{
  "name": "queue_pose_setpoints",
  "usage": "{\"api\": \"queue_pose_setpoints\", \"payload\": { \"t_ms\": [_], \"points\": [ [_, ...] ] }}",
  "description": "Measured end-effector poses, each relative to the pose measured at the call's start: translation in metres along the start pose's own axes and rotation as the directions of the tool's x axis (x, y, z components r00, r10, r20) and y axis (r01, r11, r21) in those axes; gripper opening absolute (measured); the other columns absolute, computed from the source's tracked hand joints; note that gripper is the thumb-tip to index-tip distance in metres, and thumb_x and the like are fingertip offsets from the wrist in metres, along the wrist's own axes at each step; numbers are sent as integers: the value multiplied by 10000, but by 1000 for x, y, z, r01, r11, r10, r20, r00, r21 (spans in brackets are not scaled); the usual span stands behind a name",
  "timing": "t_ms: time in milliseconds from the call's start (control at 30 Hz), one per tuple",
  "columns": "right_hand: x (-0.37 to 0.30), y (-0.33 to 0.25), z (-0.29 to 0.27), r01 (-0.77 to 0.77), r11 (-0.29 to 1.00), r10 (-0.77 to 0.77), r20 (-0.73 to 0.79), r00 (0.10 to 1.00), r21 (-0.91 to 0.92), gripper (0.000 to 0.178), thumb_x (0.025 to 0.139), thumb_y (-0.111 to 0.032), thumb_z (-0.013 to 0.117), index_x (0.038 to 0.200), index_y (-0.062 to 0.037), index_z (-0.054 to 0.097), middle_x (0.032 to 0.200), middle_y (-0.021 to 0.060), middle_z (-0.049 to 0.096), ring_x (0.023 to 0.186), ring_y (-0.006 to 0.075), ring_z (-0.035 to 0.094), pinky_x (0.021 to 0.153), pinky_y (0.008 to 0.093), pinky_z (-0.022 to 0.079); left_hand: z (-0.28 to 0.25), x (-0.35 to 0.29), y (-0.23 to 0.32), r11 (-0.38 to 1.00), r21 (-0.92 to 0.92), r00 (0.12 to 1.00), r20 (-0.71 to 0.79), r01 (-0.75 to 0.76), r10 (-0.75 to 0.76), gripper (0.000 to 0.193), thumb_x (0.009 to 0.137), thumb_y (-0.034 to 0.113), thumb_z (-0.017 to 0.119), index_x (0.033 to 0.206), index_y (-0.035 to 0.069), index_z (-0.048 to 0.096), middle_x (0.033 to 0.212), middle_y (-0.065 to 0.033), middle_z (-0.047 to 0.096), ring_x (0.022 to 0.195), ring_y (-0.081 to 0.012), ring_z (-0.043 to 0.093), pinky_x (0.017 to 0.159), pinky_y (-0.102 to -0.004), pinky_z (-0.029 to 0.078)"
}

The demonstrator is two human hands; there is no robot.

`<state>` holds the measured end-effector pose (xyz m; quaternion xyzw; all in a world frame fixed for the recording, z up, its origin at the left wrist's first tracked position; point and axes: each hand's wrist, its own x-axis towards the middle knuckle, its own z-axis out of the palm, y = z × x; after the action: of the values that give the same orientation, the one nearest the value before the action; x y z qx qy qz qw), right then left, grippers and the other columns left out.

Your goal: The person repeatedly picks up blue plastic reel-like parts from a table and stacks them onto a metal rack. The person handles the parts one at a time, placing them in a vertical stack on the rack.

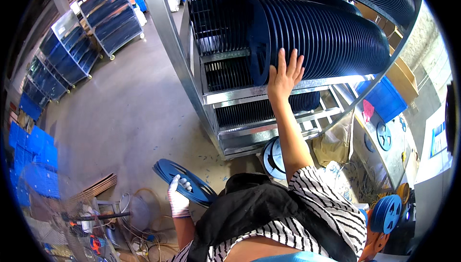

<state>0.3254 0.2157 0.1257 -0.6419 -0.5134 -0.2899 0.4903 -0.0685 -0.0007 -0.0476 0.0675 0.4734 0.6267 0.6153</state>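
My left hand (179,194), in a white glove, hangs low at my left side and grips a few flat blue reels (167,167) with spoke-like openings, held together at a tilt. Bare and raised in front of me, my right hand (285,77) lies with fingers spread against a long row of dark blue reels (331,36). That row rests on its side, edge up, on a shelf of a metal rack (169,36). More rows of dark reels (259,112) fill the shelves behind and below. The palm of my right hand is hidden.
Wheeled carts (110,17) of dark reels line the far left, with blue crates (36,161) nearer. A fan (53,209) and cables stand lower left. On the right are a worktable (391,158), a blue bin (384,98) and a blue reel stack (385,214).
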Motion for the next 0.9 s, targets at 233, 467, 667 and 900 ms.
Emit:
{"api": "queue_pose_setpoints", "payload": {
  "t_ms": [233,467,667,900],
  "points": [
    [4,0,5,214,970,-201,109,974,-120,661,882,-416,526,1436,-117,321,1506,124,264,1418,371,99,1101,559,-43,-2,-3,-10,999,-30,1000,-6,14,-14,219,858,249,640,999,83,620,783,-77,643,629,-205,603,555,-328,496],
    [6,8,13,219,971,-208,112,972,-97,696,885,-407,542,1456,-113,273,1528,81,224,1429,353,51,1085,591,-56,3,-12,-13,998,-47,999,-18,-34,33,240,862,237,633,1038,75,603,797,-87,639,635,-206,607,552,-328,501],
    [-66,13,-11,302,937,-326,125,937,177,746,803,-232,648,1444,-97,289,1530,158,179,1423,377,79,1108,553,-19,9,-25,-20,990,-31,989,34,-140,141,254,878,158,580,1095,27,574,734,-60,595,577,-172,569,503,-307,470],
    [-217,-12,-57,416,551,-804,593,34,723,719,846,-314,616,1459,-160,272,1527,55,227,1432,255,124,1121,536,134,29,-73,35,961,-259,927,331,-93,178,311,884,135,516,1166,4,516,629,23,389,474,-102,388,437,-258,340]
  ]
}}
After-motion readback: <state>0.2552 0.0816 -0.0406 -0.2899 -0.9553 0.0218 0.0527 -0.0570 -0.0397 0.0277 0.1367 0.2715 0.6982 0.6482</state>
